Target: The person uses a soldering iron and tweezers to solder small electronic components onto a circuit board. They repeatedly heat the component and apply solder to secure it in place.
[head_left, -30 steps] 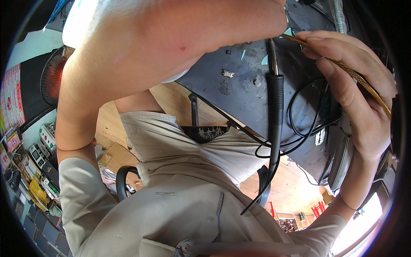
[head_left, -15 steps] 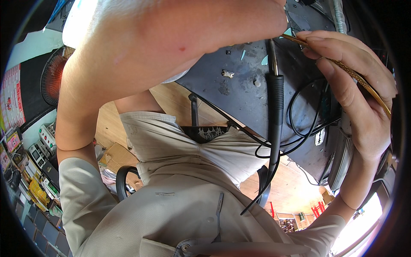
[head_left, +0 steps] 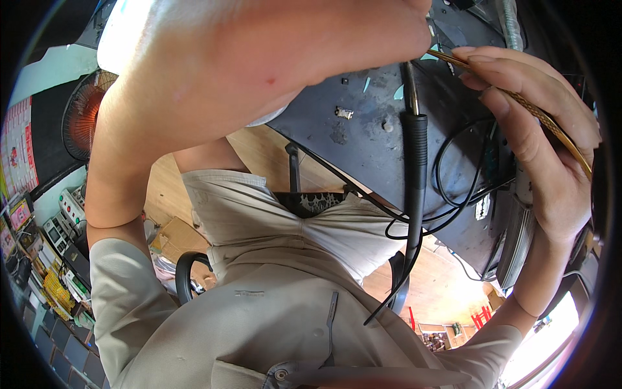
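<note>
Gold-coloured tweezers are held between the thumb and fingers of my right hand, which I see narrowed around them; their tip reaches the edge of my left hand. Of this left hand the fingers are mostly outside my camera view, so I cannot tell what it holds. Between both hands is a soldering iron, its metal end disappearing beside the left hand, its black handle passing across the tabletop's near edge. One small silvery piece lies near this same edge.
</note>
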`<state>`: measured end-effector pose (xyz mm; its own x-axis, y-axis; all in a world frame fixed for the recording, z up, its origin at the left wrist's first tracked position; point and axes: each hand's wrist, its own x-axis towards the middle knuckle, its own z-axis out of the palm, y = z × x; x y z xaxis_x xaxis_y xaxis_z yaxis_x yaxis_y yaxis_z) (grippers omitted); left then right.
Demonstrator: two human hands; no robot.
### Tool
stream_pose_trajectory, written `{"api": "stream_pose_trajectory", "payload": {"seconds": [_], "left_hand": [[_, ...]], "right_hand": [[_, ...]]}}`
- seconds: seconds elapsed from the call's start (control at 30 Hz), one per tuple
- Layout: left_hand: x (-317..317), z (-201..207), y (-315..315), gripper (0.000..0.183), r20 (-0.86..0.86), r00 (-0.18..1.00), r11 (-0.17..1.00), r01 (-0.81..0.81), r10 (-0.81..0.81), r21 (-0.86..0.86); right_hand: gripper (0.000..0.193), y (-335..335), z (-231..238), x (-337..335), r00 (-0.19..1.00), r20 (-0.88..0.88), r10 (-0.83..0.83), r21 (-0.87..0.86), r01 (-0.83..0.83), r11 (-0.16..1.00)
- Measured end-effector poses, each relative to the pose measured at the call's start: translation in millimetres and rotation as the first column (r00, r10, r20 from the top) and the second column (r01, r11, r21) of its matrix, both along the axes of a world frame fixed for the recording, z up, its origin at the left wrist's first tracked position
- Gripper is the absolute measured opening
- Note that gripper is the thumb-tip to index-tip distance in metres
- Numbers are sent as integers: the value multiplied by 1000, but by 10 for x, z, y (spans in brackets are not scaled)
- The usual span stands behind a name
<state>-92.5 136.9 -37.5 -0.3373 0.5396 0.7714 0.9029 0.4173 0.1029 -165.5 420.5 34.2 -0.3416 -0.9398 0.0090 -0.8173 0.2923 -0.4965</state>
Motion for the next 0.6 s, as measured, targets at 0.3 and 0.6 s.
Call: {"api": "stream_pose_trajectory", "payload": {"seconds": [0.3,0.6], "left_hand": [[-150,-74,65,14,-303,949,981,133,-86,141],[39,-100,181,17,-283,954,993,-71,96,95]], "right_hand": [[24,64,-28,18,986,141,-87,-94,101,990],[25,171,78,96,979,109,-173,-77,182,980]]}}
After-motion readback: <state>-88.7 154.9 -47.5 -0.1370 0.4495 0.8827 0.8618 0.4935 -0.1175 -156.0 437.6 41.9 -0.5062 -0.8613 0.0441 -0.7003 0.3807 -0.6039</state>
